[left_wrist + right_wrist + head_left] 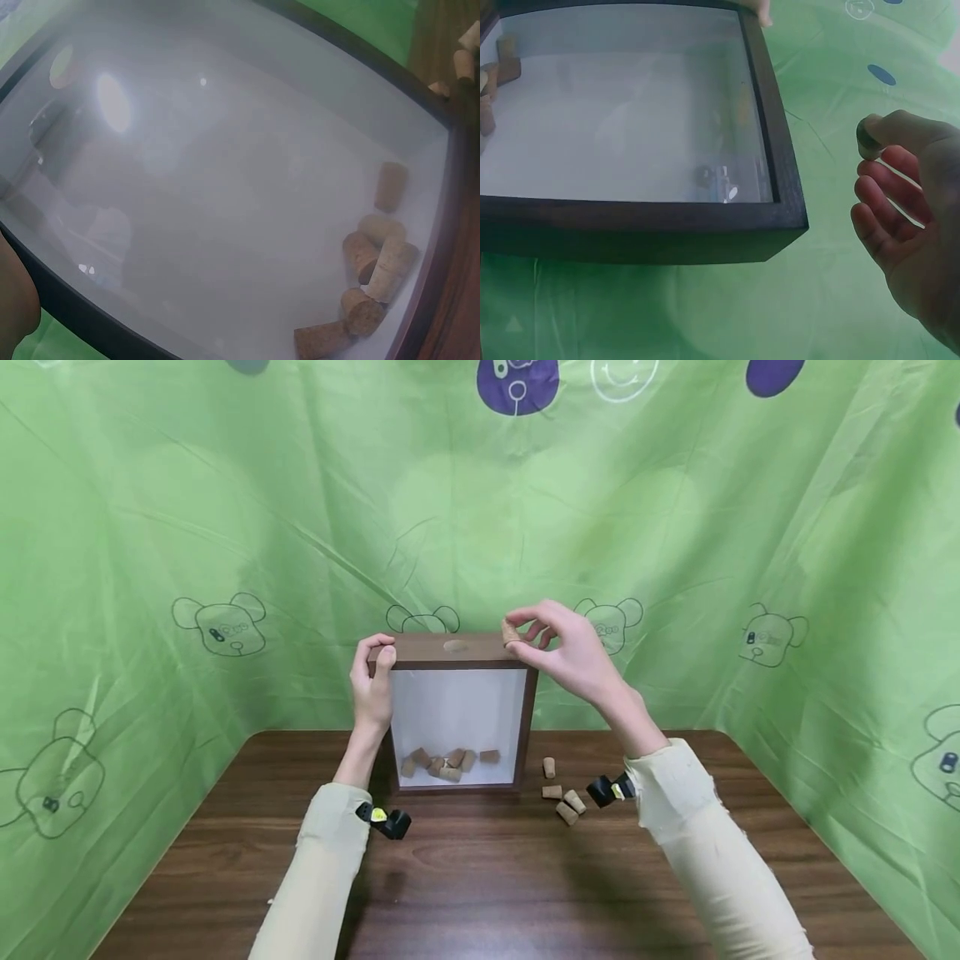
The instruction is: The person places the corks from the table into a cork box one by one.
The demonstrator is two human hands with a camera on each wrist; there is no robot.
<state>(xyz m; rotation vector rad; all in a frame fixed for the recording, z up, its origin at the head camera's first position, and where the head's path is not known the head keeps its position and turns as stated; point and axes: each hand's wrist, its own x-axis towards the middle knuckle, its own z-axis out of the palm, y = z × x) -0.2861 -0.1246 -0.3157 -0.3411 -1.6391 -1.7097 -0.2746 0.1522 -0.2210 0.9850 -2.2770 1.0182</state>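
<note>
A brown shadow box [480, 652] with a clear front stands upright on the table, an oval hole [455, 646] in its top. Several corks [450, 774] lie at the bottom inside it; the left wrist view shows these corks [319, 341] through the front. My left hand [371, 685] grips the box's upper left corner, thumb at the front edge. Between thumb and forefinger my right hand [566, 647] pinches a cork [510, 632] above the right end of the top, right of the hole. In the right wrist view the pinched cork [867, 139] is apart from the frame.
Several loose corks [566, 812] lie on the wooden table [465, 877] right of the box. A green cloth [315, 527] with bear drawings hangs behind and at both sides. Each wrist carries a small black camera [392, 823].
</note>
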